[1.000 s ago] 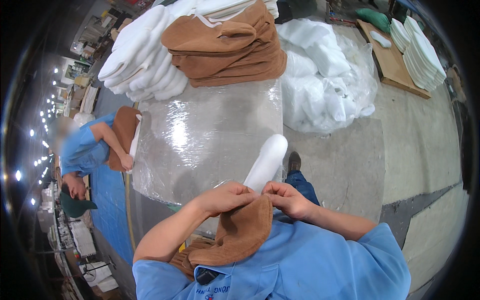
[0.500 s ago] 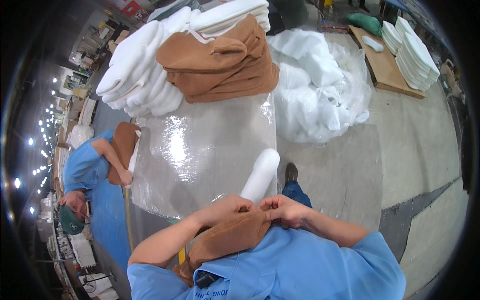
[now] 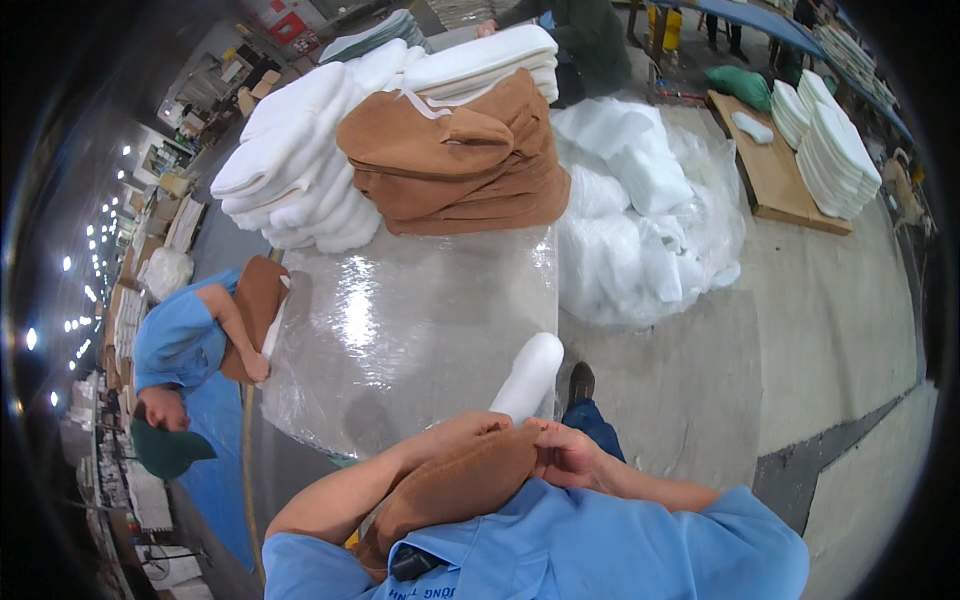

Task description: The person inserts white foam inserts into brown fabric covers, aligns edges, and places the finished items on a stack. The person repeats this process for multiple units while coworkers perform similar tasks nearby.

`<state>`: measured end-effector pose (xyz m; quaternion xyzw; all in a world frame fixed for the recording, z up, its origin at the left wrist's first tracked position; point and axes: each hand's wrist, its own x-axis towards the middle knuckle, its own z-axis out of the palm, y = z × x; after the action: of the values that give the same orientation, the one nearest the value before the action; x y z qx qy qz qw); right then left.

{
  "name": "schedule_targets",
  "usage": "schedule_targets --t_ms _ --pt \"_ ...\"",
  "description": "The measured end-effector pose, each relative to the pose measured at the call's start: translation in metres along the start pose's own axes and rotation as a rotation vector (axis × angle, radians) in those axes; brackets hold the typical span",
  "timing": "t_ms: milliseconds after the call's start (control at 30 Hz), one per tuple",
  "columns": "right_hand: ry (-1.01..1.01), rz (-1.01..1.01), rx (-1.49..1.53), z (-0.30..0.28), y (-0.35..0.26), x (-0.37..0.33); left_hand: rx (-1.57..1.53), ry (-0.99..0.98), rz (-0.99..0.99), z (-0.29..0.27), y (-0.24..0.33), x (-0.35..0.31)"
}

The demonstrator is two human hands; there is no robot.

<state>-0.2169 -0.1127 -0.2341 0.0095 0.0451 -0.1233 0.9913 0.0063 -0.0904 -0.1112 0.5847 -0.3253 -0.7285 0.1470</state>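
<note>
A brown fabric cover [image 3: 450, 485] lies against my chest, its far end raised between my hands. My left hand [image 3: 468, 430] grips the cover's upper edge, fingers curled. At the right end of that edge, my right hand [image 3: 568, 455] pinches the fabric with thumb and fingers. Beyond the hands a white padded piece [image 3: 530, 375] with a rounded end sticks out over the table; its near end is hidden behind my hands and the cover, so whether it sits inside the cover I cannot tell.
Plastic film covers the table [image 3: 420, 310]. Brown covers [image 3: 455, 165] are stacked at its far side, beside white pads [image 3: 290, 150]. A clear bag of white padding [image 3: 640, 220] stands to the right. At left, a co-worker [image 3: 185, 340] holds another brown piece. White pads [image 3: 835, 150] rest on a brown board.
The scene sits lower in the picture as my view tilts up. Both hands stay at the cover's edge, and the right-hand fingers have shifted slightly. The co-worker's head has turned.
</note>
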Motion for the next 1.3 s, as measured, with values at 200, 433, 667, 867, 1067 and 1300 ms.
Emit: schedule_targets --t_ms 200,433,667,867,1067,1300 --pt "-0.049 -0.024 -0.252 0.001 -0.011 0.001 0.329 0.076 0.087 0.008 0.016 -0.019" --pt "0.211 -0.232 -0.753 0.009 -0.003 -0.009 0.523 0.130 0.231 0.008 0.012 -0.017" --pt "0.529 -0.434 -1.093 0.026 0.000 -0.016 0.565 0.205 0.220 0.008 0.021 -0.019" --pt "0.617 -0.580 -1.476 0.020 -0.017 -0.014 0.622 0.426 0.219 0.017 0.025 -0.001" --pt "0.565 -0.720 -1.878 0.014 -0.045 -0.009 0.704 0.553 0.627 -0.011 -0.024 0.064" --pt "0.418 -0.622 -1.867 -0.008 -0.086 0.008 0.729 0.153 0.578 -0.019 -0.013 0.080"
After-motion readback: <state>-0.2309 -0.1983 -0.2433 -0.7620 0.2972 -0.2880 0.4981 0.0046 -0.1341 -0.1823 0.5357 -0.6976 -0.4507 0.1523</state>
